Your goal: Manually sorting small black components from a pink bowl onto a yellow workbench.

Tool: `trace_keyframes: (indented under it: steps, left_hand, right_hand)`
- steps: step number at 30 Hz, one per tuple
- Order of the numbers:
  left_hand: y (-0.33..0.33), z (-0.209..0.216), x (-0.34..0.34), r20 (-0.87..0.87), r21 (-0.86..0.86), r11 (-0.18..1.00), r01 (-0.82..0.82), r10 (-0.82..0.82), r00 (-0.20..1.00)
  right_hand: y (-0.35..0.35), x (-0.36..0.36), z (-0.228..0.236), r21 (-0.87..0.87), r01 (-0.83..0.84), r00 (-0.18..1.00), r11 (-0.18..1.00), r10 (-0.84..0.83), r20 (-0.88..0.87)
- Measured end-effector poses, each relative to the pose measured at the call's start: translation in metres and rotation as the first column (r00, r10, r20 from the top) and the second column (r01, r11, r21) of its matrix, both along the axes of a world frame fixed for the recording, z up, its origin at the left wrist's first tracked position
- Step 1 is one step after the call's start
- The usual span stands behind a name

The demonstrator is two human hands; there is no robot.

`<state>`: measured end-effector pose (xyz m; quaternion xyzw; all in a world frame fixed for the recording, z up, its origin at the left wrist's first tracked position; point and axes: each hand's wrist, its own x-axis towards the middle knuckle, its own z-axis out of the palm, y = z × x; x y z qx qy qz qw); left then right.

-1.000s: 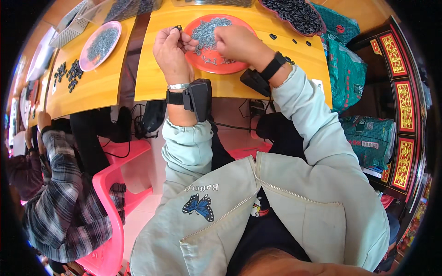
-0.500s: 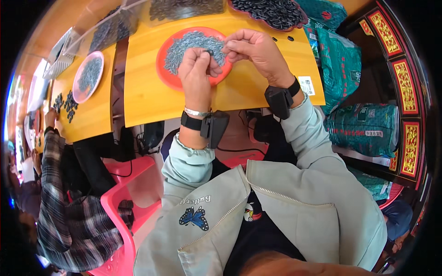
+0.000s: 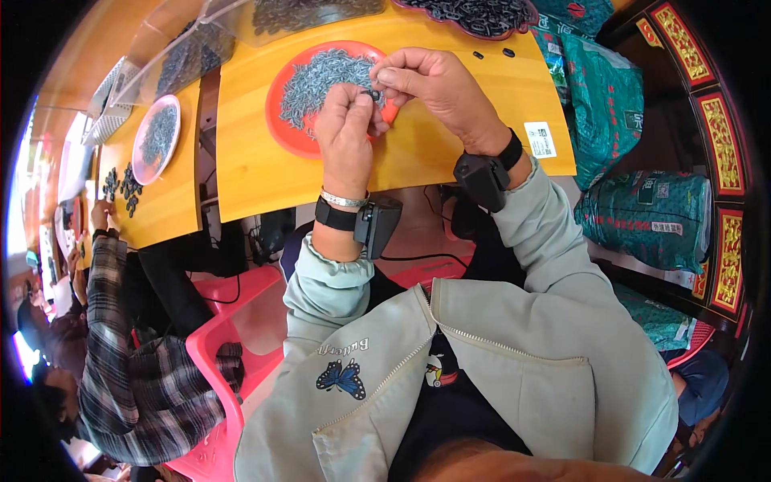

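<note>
Above a red plate heaped with small grey metal pins, my hands work close together. Between the thumb and fingers of my left hand is a small black plastic piece. My right hand is closed in a pinch just right of that piece, its fingertips almost meeting the left ones. What the right fingertips hold is too small to make out.
A dark-rimmed tray of black pieces stands at the far right, with loose black pieces nearby. Teal bags flank the table's right side. Left, a person's hand rests near a pink plate. A pink chair stands below.
My right hand has moved slightly left, bringing its fingertips to the black piece in my left hand. The view has shifted a little.
</note>
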<state>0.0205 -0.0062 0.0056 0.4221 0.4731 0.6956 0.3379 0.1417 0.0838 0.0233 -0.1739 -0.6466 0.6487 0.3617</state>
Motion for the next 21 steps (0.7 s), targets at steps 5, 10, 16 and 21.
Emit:
trace_keyframes:
  steps: [5,10,16,21]
  left_hand:
    - [-0.001,0.000,-0.003,-0.081,0.013,1.000,-0.009,0.010,0.997]
    - [-0.002,0.000,-0.008,-0.181,0.003,1.000,-0.020,0.020,0.983]
    - [-0.001,0.002,-0.019,-0.183,-0.022,0.999,-0.025,0.021,0.983]
    - [-0.002,0.003,-0.039,-0.460,-0.055,0.992,-0.113,0.075,0.885]
  right_hand:
    - [0.001,-0.003,-0.001,0.041,-0.007,1.000,0.999,0.006,0.023]
    - [-0.001,-0.007,0.002,0.060,-0.059,0.998,0.996,0.057,0.039]
    - [0.000,-0.017,0.006,0.015,-0.095,0.994,0.995,0.094,0.055]
    - [0.001,-0.029,0.010,0.240,-0.040,0.986,0.970,-0.001,0.167]
